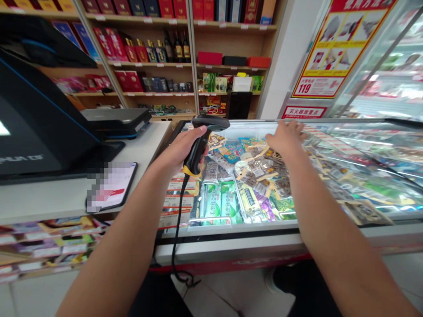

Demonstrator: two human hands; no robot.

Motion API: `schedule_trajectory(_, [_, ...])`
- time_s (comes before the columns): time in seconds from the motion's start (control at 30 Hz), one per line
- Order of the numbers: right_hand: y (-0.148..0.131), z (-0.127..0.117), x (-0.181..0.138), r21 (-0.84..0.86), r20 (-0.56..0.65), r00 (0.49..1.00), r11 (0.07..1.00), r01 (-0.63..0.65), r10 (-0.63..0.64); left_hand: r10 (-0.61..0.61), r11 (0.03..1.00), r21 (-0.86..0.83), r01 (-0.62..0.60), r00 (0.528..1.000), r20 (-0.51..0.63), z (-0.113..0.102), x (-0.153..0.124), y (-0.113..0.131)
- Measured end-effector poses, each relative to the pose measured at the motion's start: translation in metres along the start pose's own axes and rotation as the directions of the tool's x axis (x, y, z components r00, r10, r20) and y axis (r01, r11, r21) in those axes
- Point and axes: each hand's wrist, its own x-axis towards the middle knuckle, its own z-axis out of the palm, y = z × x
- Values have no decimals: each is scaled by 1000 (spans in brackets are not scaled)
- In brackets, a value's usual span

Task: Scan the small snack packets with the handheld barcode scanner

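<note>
My left hand (180, 147) is wrapped around the handle of a black and yellow barcode scanner (197, 149), held above the left end of a chest freezer (231, 237). From the handle a black cable (180, 215) hangs down past the freezer's front. My right hand (287, 137) reaches across to the far side of the freezer, thumb spread away from the fingers. Its fingertips are by the far rim; whether they touch it is unclear. Below lie brown snack packets (261, 169), blue packets (231, 152) and green-and-white ice-cream packets (220, 200).
To the left, a counter (145, 176) carries a phone (114, 187), a black checkout terminal (49, 127) and a flat black device (119, 119). Glass with a striped strip (330, 141) covers the freezer's right part. Shelves (148, 64) of boxes and bottles stand behind.
</note>
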Motion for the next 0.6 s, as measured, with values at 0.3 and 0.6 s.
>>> schedule_trajectory(0.3, [-129,55,-92,414,159,664,660,627,-731,-14,997,-71,0,981,-193,-19,0,8])
schedule_trajectory(0.6, [-141,65,-97,314,165,656,670,673,-736,13,996,-81,-28,984,-176,-25,3,2])
